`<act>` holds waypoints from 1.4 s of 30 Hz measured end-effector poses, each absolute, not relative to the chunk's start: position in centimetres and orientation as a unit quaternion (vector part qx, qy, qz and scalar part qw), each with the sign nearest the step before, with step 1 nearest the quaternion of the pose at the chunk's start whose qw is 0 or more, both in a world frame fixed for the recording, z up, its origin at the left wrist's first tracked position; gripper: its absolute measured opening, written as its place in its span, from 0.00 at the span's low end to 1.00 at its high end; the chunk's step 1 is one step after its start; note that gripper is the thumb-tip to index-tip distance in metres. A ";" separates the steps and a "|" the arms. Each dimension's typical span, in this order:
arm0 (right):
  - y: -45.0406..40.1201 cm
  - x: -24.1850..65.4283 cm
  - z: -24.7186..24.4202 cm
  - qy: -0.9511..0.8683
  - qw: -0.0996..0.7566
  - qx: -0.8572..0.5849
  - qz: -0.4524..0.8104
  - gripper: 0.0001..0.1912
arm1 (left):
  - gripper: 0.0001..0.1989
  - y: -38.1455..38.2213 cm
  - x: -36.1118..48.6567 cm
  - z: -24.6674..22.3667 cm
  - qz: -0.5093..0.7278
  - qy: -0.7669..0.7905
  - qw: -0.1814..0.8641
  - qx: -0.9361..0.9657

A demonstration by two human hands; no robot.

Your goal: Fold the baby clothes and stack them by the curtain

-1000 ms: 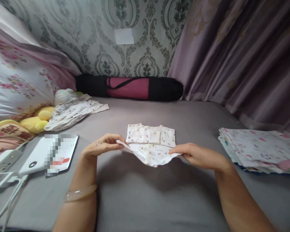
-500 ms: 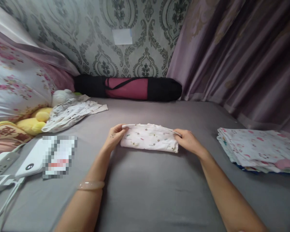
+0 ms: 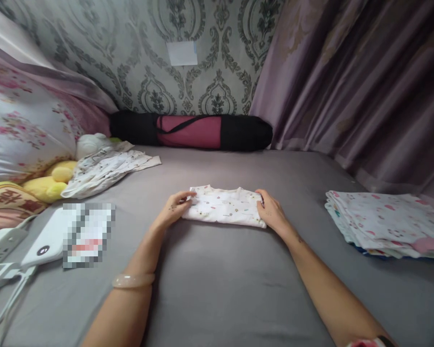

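A small white shirt (image 3: 224, 207) with a scattered print lies folded into a wide rectangle on the grey sheet (image 3: 231, 279). Its neckline shows along the far edge. My left hand (image 3: 176, 206) grips the shirt's left end, with fingers curled over the top and thumb in front. At the opposite end, my right hand (image 3: 270, 208) holds the right edge between thumb and fingers. The undersides of both grips are hidden.
Folded clothes (image 3: 379, 224) form a stack at right. At left lie a crumpled garment (image 3: 104, 168), plush toys (image 3: 45, 187), a white power bank (image 3: 52, 236) and a power strip (image 3: 3, 243). A black-and-pink bag (image 3: 191, 131) lies along the wall.
The shirt's far edge has come down flat, showing its neckline. My right hand has shifted slightly left and my left hand has turned a little at its end.
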State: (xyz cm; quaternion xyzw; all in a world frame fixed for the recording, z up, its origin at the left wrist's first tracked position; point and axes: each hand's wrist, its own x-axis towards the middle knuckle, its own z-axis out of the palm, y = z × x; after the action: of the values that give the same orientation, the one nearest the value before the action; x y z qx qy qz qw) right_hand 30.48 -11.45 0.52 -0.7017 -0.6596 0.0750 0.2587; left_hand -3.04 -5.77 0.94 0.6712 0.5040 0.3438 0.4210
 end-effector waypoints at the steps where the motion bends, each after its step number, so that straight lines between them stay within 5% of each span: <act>1: -11.4 30.5 0.4 -0.665 0.267 -0.693 0.071 0.19 | 0.21 -5.7 -3.0 0.8 0.340 0.507 0.407 0.680; 12: -11.0 30.4 -0.1 -0.672 0.317 -0.669 0.019 0.18 | 0.22 -4.9 -2.9 -0.4 0.370 0.479 0.280 0.745; 26: -12.0 29.2 0.7 -0.681 0.135 -0.719 -0.033 0.20 | 0.19 -5.0 -2.7 -1.4 0.234 0.578 0.097 0.776; 33: -12.9 26.1 2.5 -0.752 0.122 -0.644 -0.069 0.26 | 0.20 -7.3 0.4 1.6 0.271 0.518 0.009 0.811; 42: -13.1 23.6 2.3 -0.832 0.111 -0.544 -0.006 0.28 | 0.26 -9.5 5.5 0.8 0.176 0.443 -0.012 0.879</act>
State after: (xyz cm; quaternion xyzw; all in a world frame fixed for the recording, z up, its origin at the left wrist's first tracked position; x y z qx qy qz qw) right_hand 23.60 -13.06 2.28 -0.5442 -0.8315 -0.0058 0.1112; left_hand 5.50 -9.46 0.82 0.8793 0.4426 0.1755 -0.0117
